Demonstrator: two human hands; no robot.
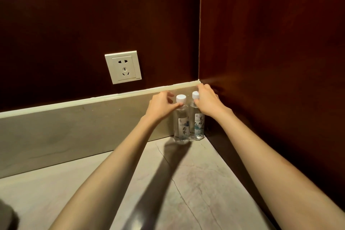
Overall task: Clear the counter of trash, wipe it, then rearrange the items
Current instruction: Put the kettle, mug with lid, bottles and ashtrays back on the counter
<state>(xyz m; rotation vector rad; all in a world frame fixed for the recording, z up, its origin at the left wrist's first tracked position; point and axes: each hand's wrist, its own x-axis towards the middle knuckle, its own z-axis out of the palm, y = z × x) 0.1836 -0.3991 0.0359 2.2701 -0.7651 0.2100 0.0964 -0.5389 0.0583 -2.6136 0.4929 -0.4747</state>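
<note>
Two clear water bottles with white caps stand upright side by side in the far right corner of the pale marble counter (186, 183). My left hand (162, 105) holds the neck of the left bottle (181, 129), its thumb just under the cap. The right bottle (198, 127) stands against the wooden side wall, and my right hand (208, 101) grips it at the neck and shoulder, covering part of its cap. Both bottles rest on the counter and touch each other.
A stone backsplash (74, 129) runs along the back under a dark wood panel. A white wall socket (123, 67) sits on that panel to the left. A dark wooden wall (270, 61) closes the right side. Something dark and blurred (5, 218) shows at the bottom left edge.
</note>
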